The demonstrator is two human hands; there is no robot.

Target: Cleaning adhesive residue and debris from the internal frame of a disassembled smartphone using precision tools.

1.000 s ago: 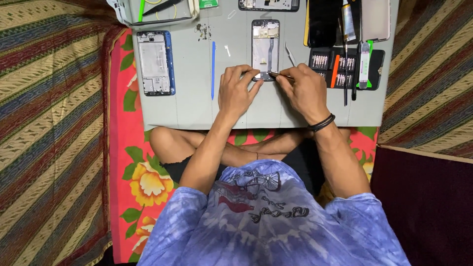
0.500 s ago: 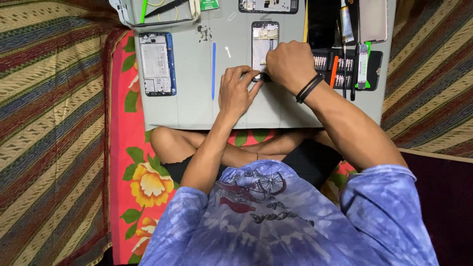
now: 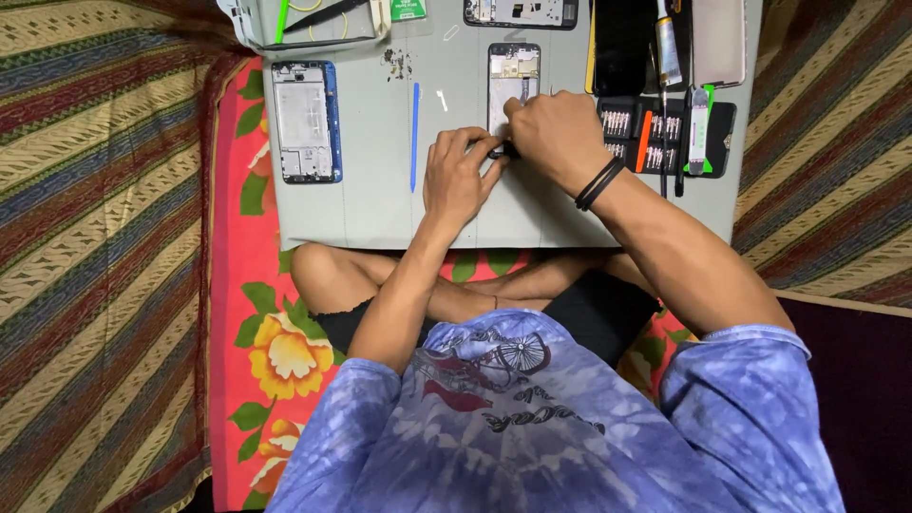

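We sit cross-legged at a low grey bench (image 3: 380, 209) with an opened phone body (image 3: 513, 81) lying flat near its middle, long axis pointing away from us. The left hand (image 3: 461, 180) rests palm-down at the phone's near end, fingers curled against its lower edge; we judge this pins the body so it cannot slide. The right hand (image 3: 560, 138) crosses over the near-right part of the phone, its grip pinched narrow on a small dark tool whose tip shows between the two hands; what kind of tool it is, we cannot tell. The phone's back is off: pale metal shielding and small components show in the upper part, the lower part hidden under the hands. A blue pry stick (image 3: 415, 136) lies just left of the phone, within reach. A second stripped phone frame (image 3: 304, 122), blue-edged, is parked well to the left, apart from the work. A dark tray of screwdriver bits (image 3: 665, 138) sits just beside the right wrist, on the working side.
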